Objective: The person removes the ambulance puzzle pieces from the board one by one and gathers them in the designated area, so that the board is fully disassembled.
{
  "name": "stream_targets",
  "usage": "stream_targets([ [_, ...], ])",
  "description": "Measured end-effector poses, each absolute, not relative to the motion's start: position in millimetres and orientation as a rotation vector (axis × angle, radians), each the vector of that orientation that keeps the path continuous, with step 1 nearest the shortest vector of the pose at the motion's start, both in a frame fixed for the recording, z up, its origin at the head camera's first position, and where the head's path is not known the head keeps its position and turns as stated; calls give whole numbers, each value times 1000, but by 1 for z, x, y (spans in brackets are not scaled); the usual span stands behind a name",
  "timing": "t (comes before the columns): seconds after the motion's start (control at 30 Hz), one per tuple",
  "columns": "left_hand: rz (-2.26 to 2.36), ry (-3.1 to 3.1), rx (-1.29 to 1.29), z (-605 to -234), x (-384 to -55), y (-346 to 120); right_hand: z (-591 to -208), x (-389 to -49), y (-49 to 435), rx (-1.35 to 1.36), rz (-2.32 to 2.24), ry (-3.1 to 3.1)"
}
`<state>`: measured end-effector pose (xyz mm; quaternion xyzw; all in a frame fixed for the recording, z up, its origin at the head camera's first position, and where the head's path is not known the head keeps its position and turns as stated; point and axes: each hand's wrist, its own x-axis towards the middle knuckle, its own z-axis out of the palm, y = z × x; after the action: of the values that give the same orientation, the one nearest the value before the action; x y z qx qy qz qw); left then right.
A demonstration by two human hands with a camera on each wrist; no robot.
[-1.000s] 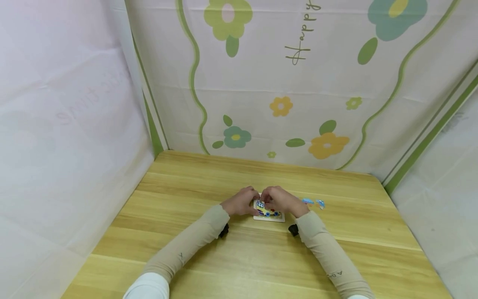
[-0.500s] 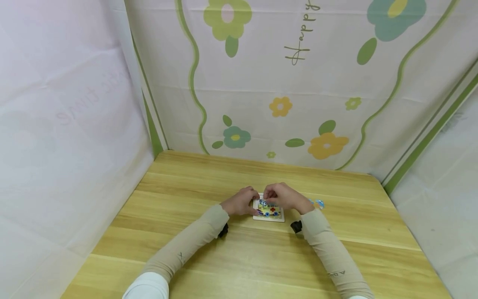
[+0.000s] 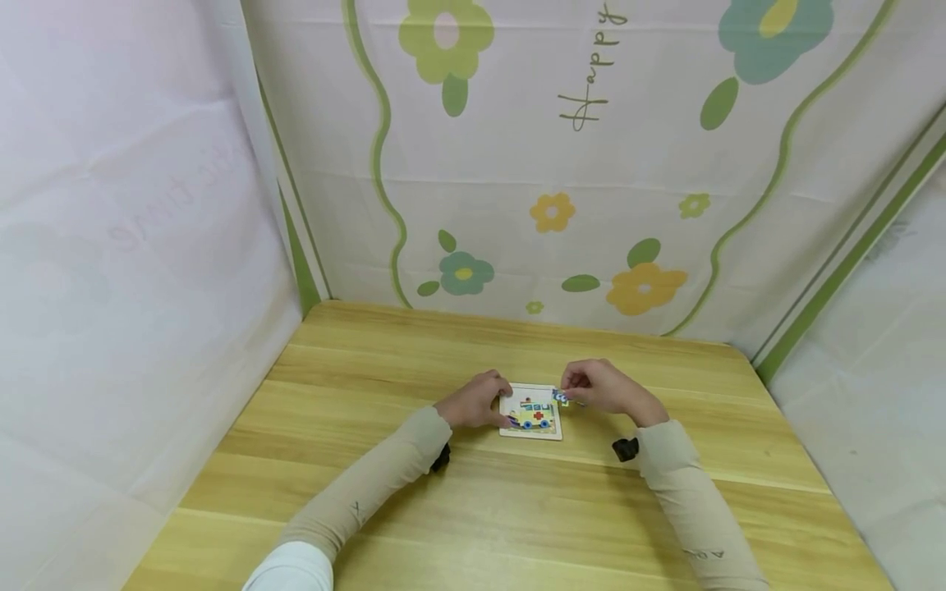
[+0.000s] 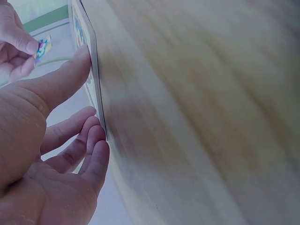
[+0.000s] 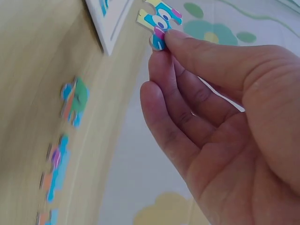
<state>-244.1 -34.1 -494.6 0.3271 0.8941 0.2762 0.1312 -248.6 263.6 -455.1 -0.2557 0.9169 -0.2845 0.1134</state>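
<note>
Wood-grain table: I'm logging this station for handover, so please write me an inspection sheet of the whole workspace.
Surface: flat, pale-yellow wood-grain table.
Job's things: thin, square, white-bordered puzzle board, its yellow ambulance picture incomplete; small, flat, blue-and-yellow puzzle piece with printed eyes, held off the board; multicoloured loose pieces on the table.
Clutter: nothing seen.
Hands: left hand holds the board's left side; right hand pinches the piece with eyes.
Cables: nothing seen.
Surroundings: creased white cloth walls printed with flowers.
</note>
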Motion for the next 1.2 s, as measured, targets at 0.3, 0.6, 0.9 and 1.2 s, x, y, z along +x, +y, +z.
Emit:
stream_targets([
  [0.3,812,2591,964,-498,-246,-34,-460,-234,296,-644,-843,2732],
  [0.6,820,2581,958,-499,-245,-35,-483,-227,306,-636,-898,2716],
  [0.9,832,2577,945,-500,-246,-35,-501,-232,310,-612,-881,2757],
  [1.2,791,2598,963,-500,-247,-34,-500,-230,309,-555,-827,2790],
])
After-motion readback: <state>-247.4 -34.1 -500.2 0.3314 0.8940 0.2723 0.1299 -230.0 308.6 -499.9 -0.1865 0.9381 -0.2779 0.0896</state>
